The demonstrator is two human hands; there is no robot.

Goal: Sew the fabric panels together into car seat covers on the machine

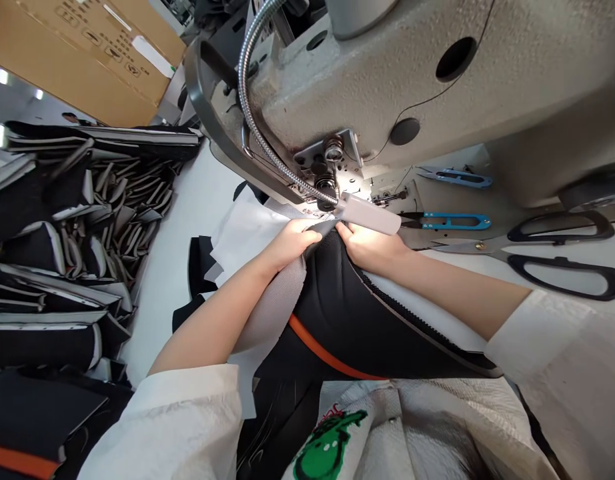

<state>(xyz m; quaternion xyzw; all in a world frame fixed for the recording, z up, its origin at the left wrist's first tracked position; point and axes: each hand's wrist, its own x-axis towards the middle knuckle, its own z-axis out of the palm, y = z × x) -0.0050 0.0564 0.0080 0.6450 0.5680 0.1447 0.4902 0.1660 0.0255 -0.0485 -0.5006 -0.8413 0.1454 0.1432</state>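
Observation:
Under the lit needle area of a sewing machine (437, 87) lies a black fabric piece (382, 313) with a grey backing and an orange stripe (322, 347). My left hand (290, 243) is closed on the fabric's edge, thumb on top, just left of the presser foot. On the other side, my right hand (370, 245) pinches the same piece close to the needle, partly behind a white lamp head (370, 213). The fabric drapes from both hands toward my lap. Its far edge at the needle is hidden by the lamp and machine parts.
Large scissors (517, 247) lie right of my right hand, with blue thread snips (452, 221) and a second pair of snips (457, 177) behind. Stacked black fabric pieces (42, 320) fill the left side. A cardboard box (87, 53) stands at the back left.

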